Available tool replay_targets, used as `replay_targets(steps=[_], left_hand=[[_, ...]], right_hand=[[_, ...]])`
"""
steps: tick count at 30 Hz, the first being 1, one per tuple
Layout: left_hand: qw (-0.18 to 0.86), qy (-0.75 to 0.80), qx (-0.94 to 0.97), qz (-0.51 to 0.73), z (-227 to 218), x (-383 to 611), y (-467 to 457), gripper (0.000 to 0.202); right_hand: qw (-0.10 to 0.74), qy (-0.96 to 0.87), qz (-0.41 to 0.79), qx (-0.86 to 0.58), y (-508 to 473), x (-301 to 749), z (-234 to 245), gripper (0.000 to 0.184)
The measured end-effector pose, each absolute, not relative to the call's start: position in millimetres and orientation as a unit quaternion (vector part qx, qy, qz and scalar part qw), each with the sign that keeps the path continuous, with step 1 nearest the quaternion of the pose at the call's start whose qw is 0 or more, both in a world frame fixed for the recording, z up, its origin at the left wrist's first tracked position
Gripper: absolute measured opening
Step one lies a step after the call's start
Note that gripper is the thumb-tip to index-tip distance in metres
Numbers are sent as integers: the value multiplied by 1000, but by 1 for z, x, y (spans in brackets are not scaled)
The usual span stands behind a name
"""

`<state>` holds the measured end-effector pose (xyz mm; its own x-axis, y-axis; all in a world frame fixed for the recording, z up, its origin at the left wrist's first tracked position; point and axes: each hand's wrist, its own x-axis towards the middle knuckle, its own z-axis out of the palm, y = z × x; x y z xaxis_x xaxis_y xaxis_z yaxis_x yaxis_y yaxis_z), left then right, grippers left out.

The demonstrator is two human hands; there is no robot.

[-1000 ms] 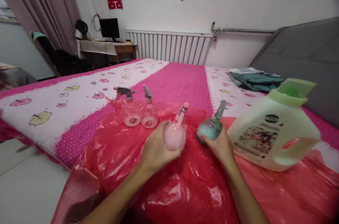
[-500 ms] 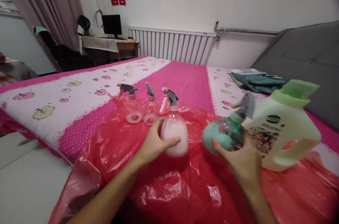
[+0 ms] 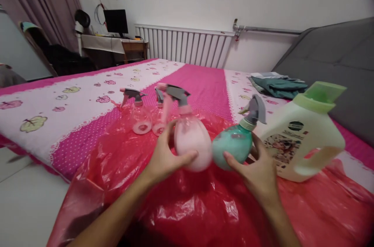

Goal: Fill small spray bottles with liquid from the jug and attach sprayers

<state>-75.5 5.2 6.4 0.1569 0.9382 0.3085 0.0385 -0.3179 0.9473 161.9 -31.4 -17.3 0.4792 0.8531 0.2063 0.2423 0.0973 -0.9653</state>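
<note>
Well, your left hand is wrapped around the pink spray bottle and your right hand around the green spray bottle, both over the red plastic sheet. Their long axes splay, the pink one's top leaning left, the green one's right, so the lower bodies come close between your hands; with this blur, they may or may not touch. The detergent jug stands just beside your right hand.

The pink bottle and green bottle have drawn closer together.

Jug blocking right of green bottle, bedspread free beyond
</note>
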Motion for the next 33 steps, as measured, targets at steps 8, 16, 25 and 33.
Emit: replay_targets(steps=[8, 16, 25, 33], left_hand=[[330, 420, 653, 537, 2, -73, 10, 84], [396, 371, 610, 577, 2, -81, 16, 82], [587, 329, 483, 560, 1, -76, 10, 94], [374, 375, 573, 625, 2, -80, 9, 84]], right_hand=[[564, -446, 190, -669, -33, 162, -19, 99], [578, -462, 226, -633, -32, 162, -18, 98], [571, -468, 247, -628, -35, 159, -15, 98], [563, -439, 250, -654, -32, 162, -18, 107]])
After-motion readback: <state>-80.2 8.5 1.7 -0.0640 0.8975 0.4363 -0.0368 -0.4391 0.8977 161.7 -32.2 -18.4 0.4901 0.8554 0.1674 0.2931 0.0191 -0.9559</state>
